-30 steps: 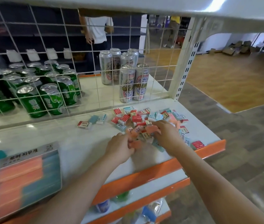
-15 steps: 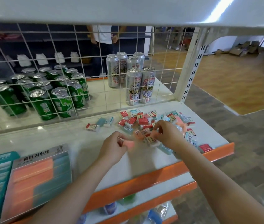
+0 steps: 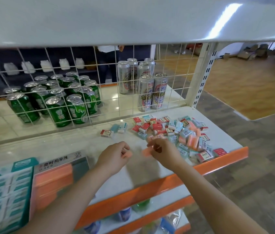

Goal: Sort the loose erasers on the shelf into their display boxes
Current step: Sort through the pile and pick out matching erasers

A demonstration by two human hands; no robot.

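Both hands are pinching smooth salmon-pink rectangular erasers: the left hand [image 3: 114, 157] one [image 3: 128, 154], the right hand [image 3: 162, 152] another [image 3: 146, 152], beside the glossy heap of paper-sleeved erasers [image 3: 175, 130].

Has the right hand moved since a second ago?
Yes. The right hand has pulled back from the eraser pile toward the shelf's orange front edge, pinching a salmon eraser.

Both forearms reach in from bottom of frame. Left hand [image 3: 114, 157] and right hand [image 3: 162, 152] at centre, near each other, fingers curled, each pinching something.
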